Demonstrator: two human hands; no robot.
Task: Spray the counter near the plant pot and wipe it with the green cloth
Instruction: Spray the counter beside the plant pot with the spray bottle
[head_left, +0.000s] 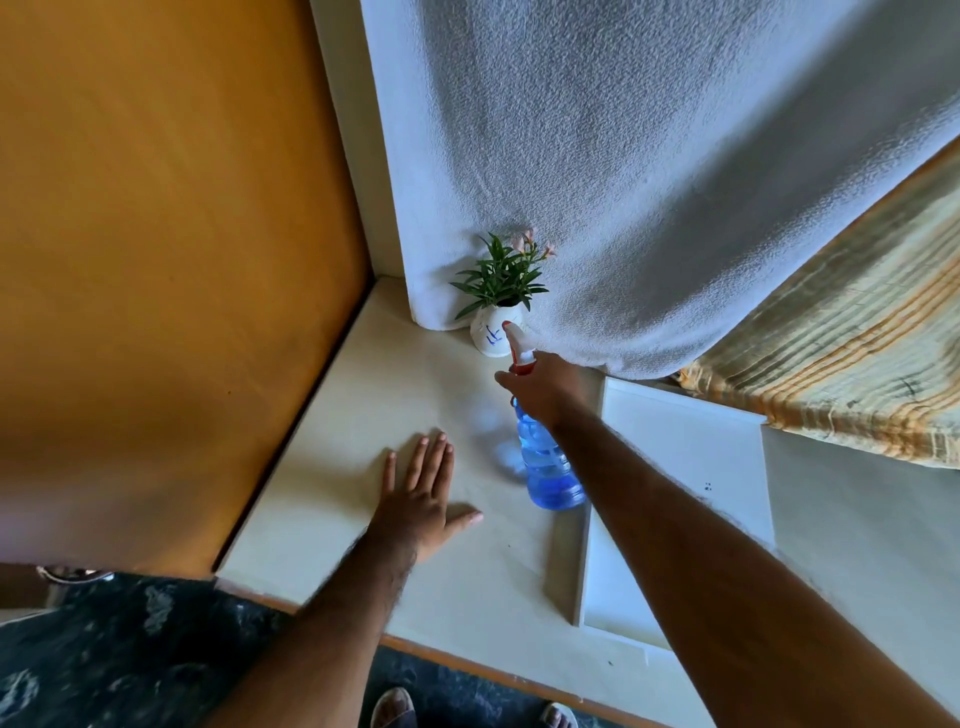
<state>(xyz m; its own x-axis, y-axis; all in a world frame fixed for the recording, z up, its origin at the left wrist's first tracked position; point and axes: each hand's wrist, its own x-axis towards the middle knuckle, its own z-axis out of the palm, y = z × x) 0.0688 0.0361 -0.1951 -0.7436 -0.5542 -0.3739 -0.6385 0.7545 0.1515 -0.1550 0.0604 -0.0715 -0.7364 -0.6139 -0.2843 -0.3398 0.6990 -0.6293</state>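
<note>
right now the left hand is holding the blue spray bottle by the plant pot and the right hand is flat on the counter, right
Not quite: the hands are swapped. In the head view the right hand grips the blue spray bottle near the plant pot, while the left hand lies flat on the counter.

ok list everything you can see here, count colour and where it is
plant pot: one, white with blue marks, green leaves and pale pink flowers, back of the counter against the curtain
spray bottle: one, blue with a red and white head, held tilted above the counter, nozzle toward the pot
counter: one, off-white, centre
tray: one, white, on the counter at right
curtain: one, white, hanging behind the pot
striped cloth: one, beige and orange, right
wall panel: one, orange-brown, left
green cloth: none in view
hands: left hand flat on the counter, empty; right hand gripping the spray bottle's neck
feet: two, in sandals, bottom edge
</note>
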